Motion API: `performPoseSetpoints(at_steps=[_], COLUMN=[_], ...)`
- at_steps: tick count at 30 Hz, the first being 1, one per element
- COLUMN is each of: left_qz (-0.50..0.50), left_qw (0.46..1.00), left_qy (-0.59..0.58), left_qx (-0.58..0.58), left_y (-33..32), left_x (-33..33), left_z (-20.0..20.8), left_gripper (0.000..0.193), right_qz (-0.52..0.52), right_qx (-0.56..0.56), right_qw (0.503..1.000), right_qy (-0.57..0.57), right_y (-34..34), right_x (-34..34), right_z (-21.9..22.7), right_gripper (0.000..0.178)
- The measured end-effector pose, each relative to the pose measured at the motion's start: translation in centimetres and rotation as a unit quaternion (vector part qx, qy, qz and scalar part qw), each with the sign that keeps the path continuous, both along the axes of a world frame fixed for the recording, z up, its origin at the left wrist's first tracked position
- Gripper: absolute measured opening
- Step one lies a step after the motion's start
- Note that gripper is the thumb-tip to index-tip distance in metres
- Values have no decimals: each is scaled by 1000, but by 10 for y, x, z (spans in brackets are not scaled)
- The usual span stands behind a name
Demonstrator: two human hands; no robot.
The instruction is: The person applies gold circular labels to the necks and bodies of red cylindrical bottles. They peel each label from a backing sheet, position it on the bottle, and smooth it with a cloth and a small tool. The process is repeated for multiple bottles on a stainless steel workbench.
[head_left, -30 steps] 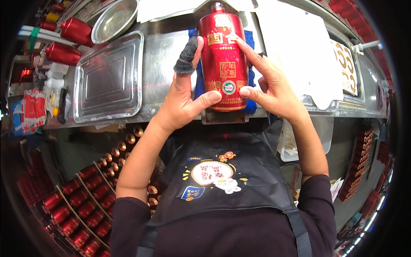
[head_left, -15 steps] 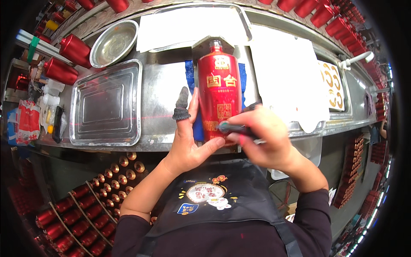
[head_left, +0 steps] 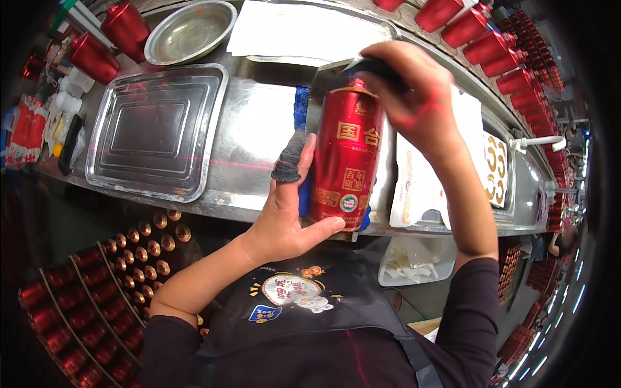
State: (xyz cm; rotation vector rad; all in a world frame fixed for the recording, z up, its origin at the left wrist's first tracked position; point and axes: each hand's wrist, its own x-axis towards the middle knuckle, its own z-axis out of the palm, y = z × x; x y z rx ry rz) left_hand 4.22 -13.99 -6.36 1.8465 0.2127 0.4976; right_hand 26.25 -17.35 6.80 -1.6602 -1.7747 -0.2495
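A red bottle (head_left: 346,145) with gold lettering lies tilted slightly on the metal bench, neck away from me. My left hand (head_left: 281,220) is closed on its lower left side, thumb across the base, with a grey knitted sleeve (head_left: 290,158) on one finger. My right hand (head_left: 424,97) curls around the neck and hides most of it. Something dark (head_left: 381,70) covers or lies under the right fingers; its kind is unclear. A round green-and-white sticker (head_left: 349,204) sits low on the bottle's front. Blue cloth (head_left: 301,107) shows beneath the bottle.
A shallow metal tray (head_left: 155,132) and a metal bowl (head_left: 192,33) stand at left. White sheets (head_left: 310,31) lie at the back. Below the bench edge is a plastic bin (head_left: 417,262) holding white scraps. Red bottles (head_left: 94,58) stand around the bench.
My right hand has moved from the bottle's lower front up to its neck. The round sticker, previously at my right fingertips, now shows on the bottle. The left hand stays on the bottle's side.
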Motion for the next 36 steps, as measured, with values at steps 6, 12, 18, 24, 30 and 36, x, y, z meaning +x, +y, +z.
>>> performPoseSetpoints(at_steps=[6,12,18,24,30,36], left_qz=[71,185,111,89,74,68], left_qw=[991,932,922,942,947,948], left_qy=[-43,-85,-76,-103,-96,-97], left_qx=[-107,-300,-364,-308,-298,-297], left_y=[9,47,46,35,38,37], left_x=[5,31,28,35,38,41], left_z=[16,43,75,91,95,96], left_gripper=[82,23,21,27,35,35], right_qz=[-111,-123,-128,-102,-98,-94], right_qx=[41,2,21,9,10,15], right_qw=[959,757,751,726,729,733], right_qy=[257,642,647,680,678,673], right_y=[-93,-113,-97,-101,-98,-101], right_x=[-25,-23,-26,-29,-34,-35], right_z=[-51,-75,-67,-74,-66,-68], right_gripper=[22,25,26,22,22,21])
